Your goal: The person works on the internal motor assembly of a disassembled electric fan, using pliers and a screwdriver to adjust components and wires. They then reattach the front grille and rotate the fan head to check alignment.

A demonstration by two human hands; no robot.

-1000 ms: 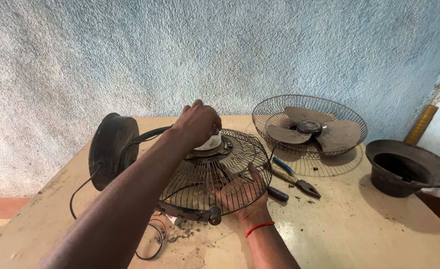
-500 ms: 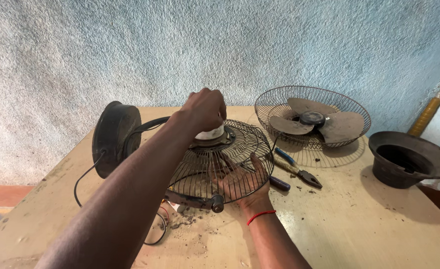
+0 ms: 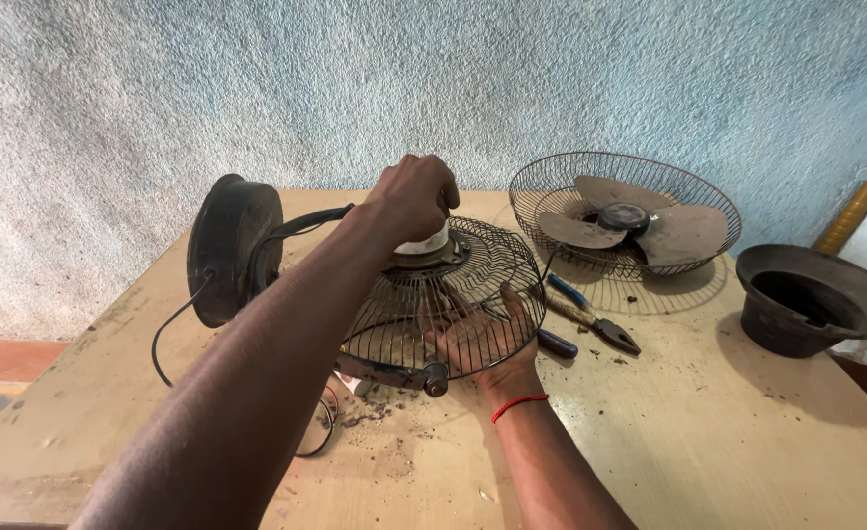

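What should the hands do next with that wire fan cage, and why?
Probably twist the hub cap loose: the left hand grips it from above at the middle of the wire guard, while the right hand braces the guard from underneath.

- Rear fan guard (image 3: 453, 294): rusty wire cage, tilted, resting against right-hand fingers (image 3: 473, 329).
- White hub cap (image 3: 424, 240): centred, enclosed beneath left-hand fingers (image 3: 419, 191).

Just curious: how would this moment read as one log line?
left hand: closed on white hub | right hand: flat under wire fan guard | pliers: on table
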